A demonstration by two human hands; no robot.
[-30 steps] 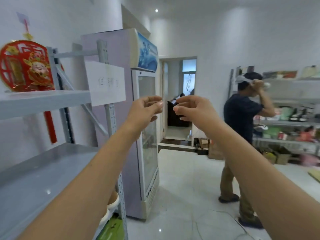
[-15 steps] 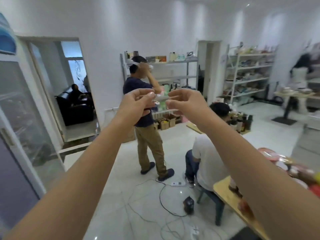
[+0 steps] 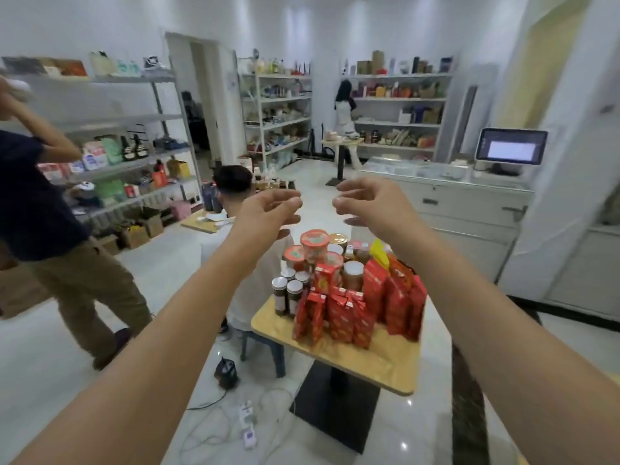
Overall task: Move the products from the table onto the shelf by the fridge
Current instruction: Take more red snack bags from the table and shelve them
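Far to the left of the wooden table (image 3: pixel 369 364), a standing person in a dark shirt (image 3: pixel 30 203) has one arm raised. Behind that person, also left of the table, a metal rack (image 3: pixel 141 159) carries bottles and packets. Just left of the table a seated person (image 3: pixel 235 186) faces away on a stool (image 3: pixel 265 347), and on the floor left of the table lie a power strip (image 3: pixel 248 424) and white cables. The left hand (image 3: pixel 268 209) hangs in the air above the table's far left corner, fingers loosely bent and thumb apart from them, with nothing in it. On the table the products stand packed together: brown jars with silver lids (image 3: pixel 285 293) at its left edge, red-lidded cups (image 3: pixel 313 241) stacked toward its far side, red packets (image 3: pixel 342 317) upright at the near side of the group, and taller red bags (image 3: pixel 399 297) toward its right edge. The right hand (image 3: pixel 369 206) hovers above the table's far side, apart from the left hand, fingers loosely curved and empty. Beyond the table to the right, a white counter (image 3: pixel 453 203) holds a screen (image 3: pixel 511 149)
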